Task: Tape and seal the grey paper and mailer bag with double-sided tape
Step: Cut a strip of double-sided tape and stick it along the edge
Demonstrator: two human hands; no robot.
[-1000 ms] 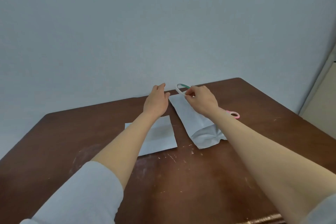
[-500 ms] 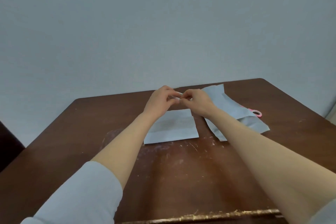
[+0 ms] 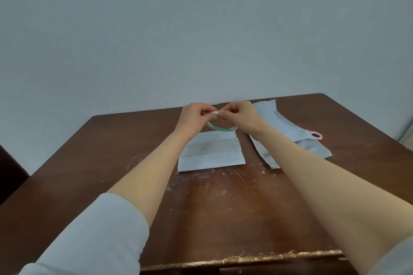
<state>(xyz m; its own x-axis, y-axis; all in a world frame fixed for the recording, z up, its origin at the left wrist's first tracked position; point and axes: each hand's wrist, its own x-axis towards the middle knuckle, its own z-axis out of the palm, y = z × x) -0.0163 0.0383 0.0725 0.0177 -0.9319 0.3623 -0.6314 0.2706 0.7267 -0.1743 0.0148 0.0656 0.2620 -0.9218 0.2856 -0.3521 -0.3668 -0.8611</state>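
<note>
A folded grey paper (image 3: 212,152) lies flat in the middle of the brown table (image 3: 223,207). A grey mailer bag (image 3: 288,136) lies to its right, partly under my right forearm. Above the paper's far edge, both hands hold a thin roll of double-sided tape (image 3: 220,126), white with a green inner ring. My left hand (image 3: 194,118) grips the roll's upper rim with curled fingers. My right hand (image 3: 242,116) pinches the tape at the same spot on the rim, fingertips almost meeting the left's.
Pink-handled scissors (image 3: 316,135) lie at the right, partly under the mailer bag. The table's near edge (image 3: 245,259) is chipped. A pale wall stands right behind the table's far edge.
My right hand lifted the tape roll from the far end of the mailer bag and brought it left over the grey paper; my left hand joined it. The view shifted left.
</note>
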